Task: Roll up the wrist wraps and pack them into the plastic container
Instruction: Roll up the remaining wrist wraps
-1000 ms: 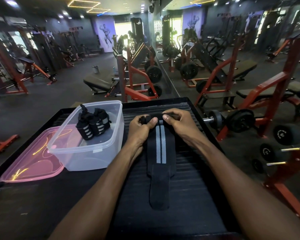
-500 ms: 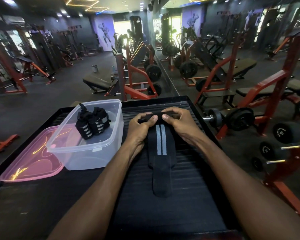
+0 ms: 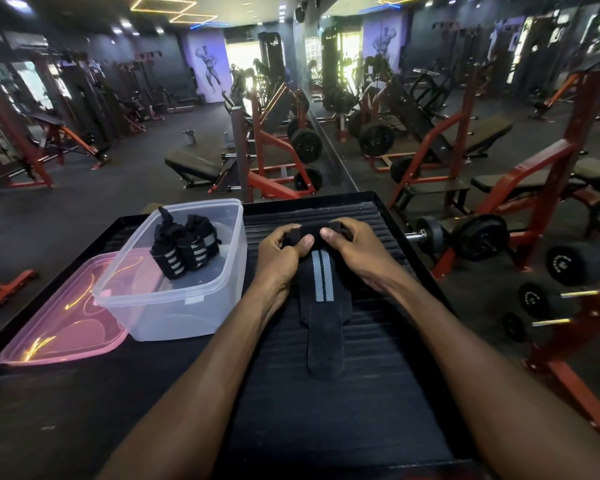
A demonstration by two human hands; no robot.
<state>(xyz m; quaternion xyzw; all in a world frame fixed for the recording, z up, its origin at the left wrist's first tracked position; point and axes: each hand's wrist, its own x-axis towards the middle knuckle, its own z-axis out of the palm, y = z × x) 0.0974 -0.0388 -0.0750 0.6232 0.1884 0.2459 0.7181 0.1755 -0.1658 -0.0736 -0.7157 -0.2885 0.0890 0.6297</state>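
Both hands, left hand (image 3: pixel 280 252) and right hand (image 3: pixel 352 244), are pinching closed on the wrist wrap (image 3: pixel 321 289) roll at 12 o'clock; uneven thumb pressure risks a loose, telescoping roll.

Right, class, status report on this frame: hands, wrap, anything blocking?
Left hand and right hand both grip the wrap, part rolled. Tail flat on mat. Two rolled wraps in tub. Nothing blocking.

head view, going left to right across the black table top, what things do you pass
Flat pink translucent lid → clear plastic container holding rolled black wrist wraps with grey stripes → left hand → half-rolled black wrist wrap with two grey stripes → right hand.
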